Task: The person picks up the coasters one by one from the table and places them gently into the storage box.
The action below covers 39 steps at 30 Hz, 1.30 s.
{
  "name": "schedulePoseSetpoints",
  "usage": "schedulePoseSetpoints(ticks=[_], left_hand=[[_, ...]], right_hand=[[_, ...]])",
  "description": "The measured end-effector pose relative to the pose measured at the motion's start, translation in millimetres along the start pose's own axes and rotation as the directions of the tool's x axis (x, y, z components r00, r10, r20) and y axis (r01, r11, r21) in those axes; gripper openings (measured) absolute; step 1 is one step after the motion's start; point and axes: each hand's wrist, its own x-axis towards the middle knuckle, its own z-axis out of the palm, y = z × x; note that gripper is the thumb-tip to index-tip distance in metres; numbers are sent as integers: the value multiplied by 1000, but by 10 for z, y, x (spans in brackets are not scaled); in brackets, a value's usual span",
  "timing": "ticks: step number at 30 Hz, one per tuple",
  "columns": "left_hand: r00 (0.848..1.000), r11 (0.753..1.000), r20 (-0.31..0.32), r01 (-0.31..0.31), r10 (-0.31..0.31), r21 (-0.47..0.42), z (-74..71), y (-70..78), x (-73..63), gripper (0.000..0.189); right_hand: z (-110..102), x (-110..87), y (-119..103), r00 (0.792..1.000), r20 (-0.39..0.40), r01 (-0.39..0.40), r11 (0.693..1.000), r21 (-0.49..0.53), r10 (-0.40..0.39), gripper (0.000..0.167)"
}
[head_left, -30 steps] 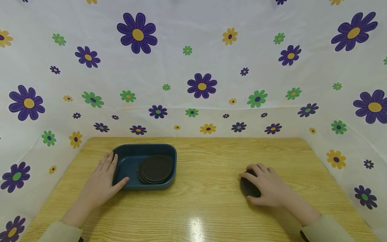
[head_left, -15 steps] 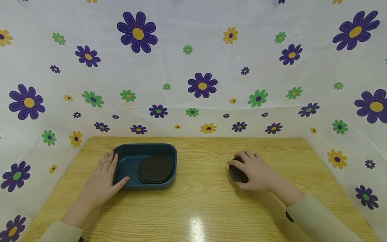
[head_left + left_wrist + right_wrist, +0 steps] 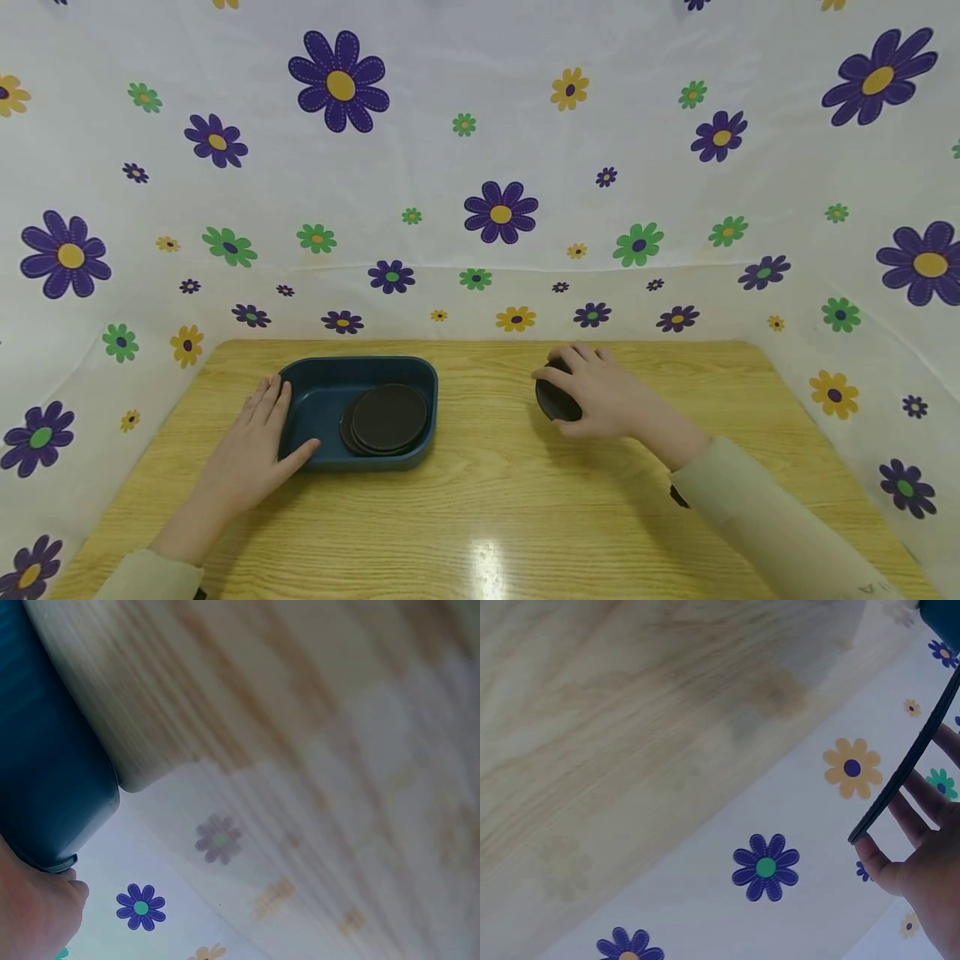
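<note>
In the head view, a thin black round coaster (image 3: 557, 393) is held by its edge in my right hand (image 3: 600, 393), fingertips and thumb spread around it. The right wrist view has this coaster (image 3: 907, 761) edge-on, clear above the table. My left hand (image 3: 251, 446) rests with straight fingers along the left end of a dark blue rectangular tray (image 3: 363, 362), its thumb reaching over the near left rim. Inside the tray's right half, black round coasters (image 3: 390, 418) lie stacked, slightly offset. The left wrist view shows the tray's outer side (image 3: 60, 750) and part of my hand.
The tray and hands are over a glossy wood-grain table (image 3: 480, 500). White cloth (image 3: 420, 167) printed with purple, green and yellow flowers rises behind it and along both sides. Bare tabletop lies between the tray and my right hand.
My right hand has carried the coaster leftward and away from me, toward the tray, raising it off the table. The left hand and the tray have stayed put.
</note>
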Motion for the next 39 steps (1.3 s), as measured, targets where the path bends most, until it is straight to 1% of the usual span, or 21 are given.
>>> schedulePoseSetpoints(ticks=[7,14,18,23,28,34,39], left_hand=[[1000,1000,-11,-11,11,-8,5,-5,-10,102],[1000,1000,12,4,-4,-9,-7,3,0,103],[1000,1000,-4,-3,3,-4,7,-4,-2,102],[1000,1000,-22,-12,12,-4,28,-22,0,102],[1000,1000,-14,-11,11,-10,36,-31,1,102],[1000,1000,-9,-11,11,-7,37,-35,3,102],[1000,1000,-8,-6,6,-10,32,-36,-2,102]], right_hand=[[-57,271,-93,999,12,40,999,-12,-40,68],[-74,558,-202,998,23,58,998,5,-59,67],[-69,711,-268,997,29,76,997,-8,-76,67],[-70,882,-358,994,25,104,994,-29,-103,67],[-93,1048,-464,991,19,130,991,-37,-129,69],[-94,1246,-596,988,24,153,988,-24,-152,71],[-53,1407,-719,985,29,172,984,-57,-170,71]])
